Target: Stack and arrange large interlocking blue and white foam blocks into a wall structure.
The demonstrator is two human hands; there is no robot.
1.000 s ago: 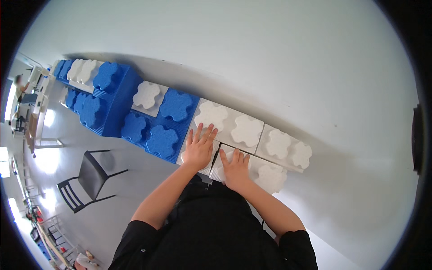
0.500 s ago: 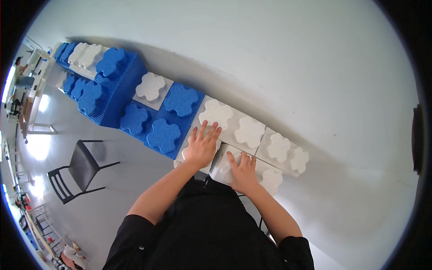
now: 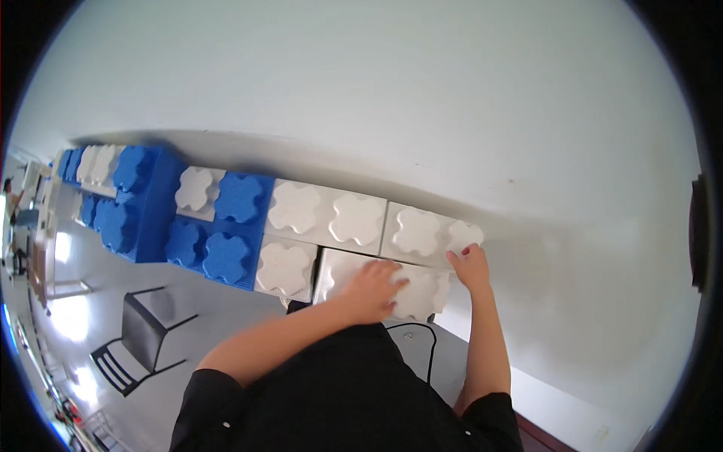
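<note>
One white block (image 3: 419,297), left hand (image 3: 373,291) over, right hand (image 3: 470,267) beside

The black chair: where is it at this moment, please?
In the head view, the black chair stands at the lower left on the grey floor, below the blue blocks and to the left of the person's left forearm.

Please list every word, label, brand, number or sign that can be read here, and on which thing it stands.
No text can be read.
White blocks with lobed studs: nothing legible.
Blue blocks with lobed studs: nothing legible.
Black chair with slatted back: nothing legible.
Far-left background: too small and blurred to tell.
</note>
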